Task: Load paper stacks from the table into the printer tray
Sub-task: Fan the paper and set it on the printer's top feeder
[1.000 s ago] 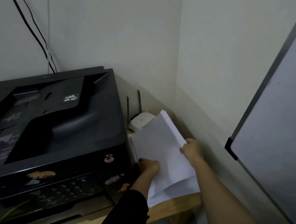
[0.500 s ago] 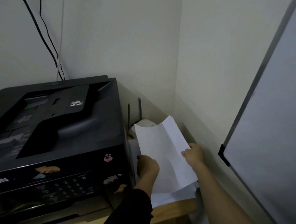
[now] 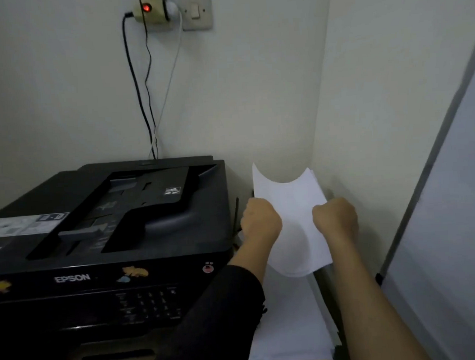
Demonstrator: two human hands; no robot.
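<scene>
A thin stack of white paper [image 3: 290,204] is lifted in the air to the right of the black printer [image 3: 110,241], bowed downward in the middle. My left hand [image 3: 259,222] grips its left edge and my right hand [image 3: 334,218] grips its right edge. More white paper [image 3: 291,328] lies flat on the table below, partly hidden by my left sleeve. The printer's front tray slot [image 3: 116,357] shows dark at the bottom.
Walls close in behind and to the right, forming a tight corner. A whiteboard [image 3: 447,224] leans at the right. Cables [image 3: 147,102] hang from a wall socket [image 3: 167,10] down behind the printer.
Both hands have raised the gripped stack higher off the pile and it now bows between them. The view has tilted upward, revealing the wall socket.
</scene>
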